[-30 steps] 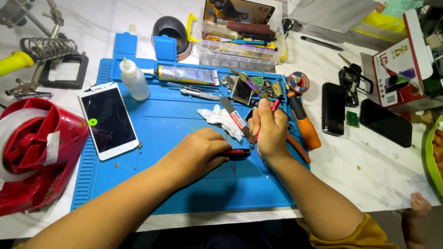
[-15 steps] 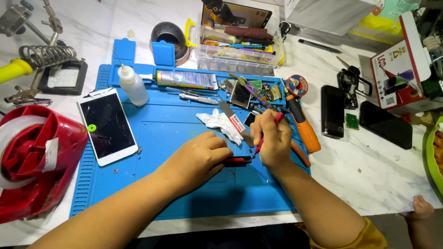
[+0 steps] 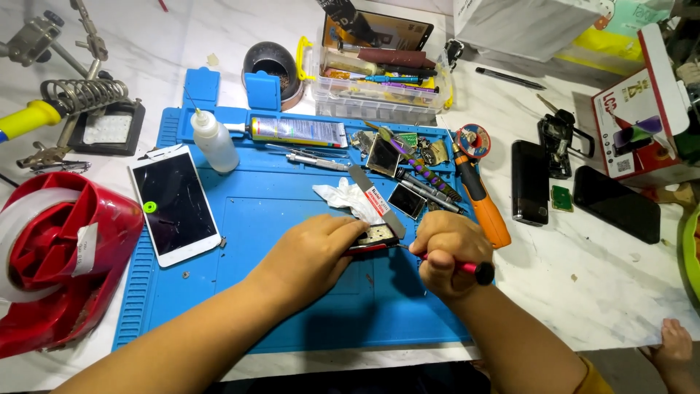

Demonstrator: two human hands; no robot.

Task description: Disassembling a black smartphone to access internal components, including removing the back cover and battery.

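Note:
My left hand lies on the blue work mat and holds down a small phone part with a red edge. My right hand is closed around a red-handled screwdriver, whose handle points right and whose tip meets the part. A crumpled white tissue and a flat metal pry blade lie just beyond my fingers.
A white phone, a squeeze bottle, a glue tube and an orange electric screwdriver lie on the mat. A red tape dispenser stands left. Black phones and a box sit right. A small foot shows bottom right.
My right hand has dropped from upright above the part to level with it, and the screwdriver now lies near horizontal. The left hand stays on the part.

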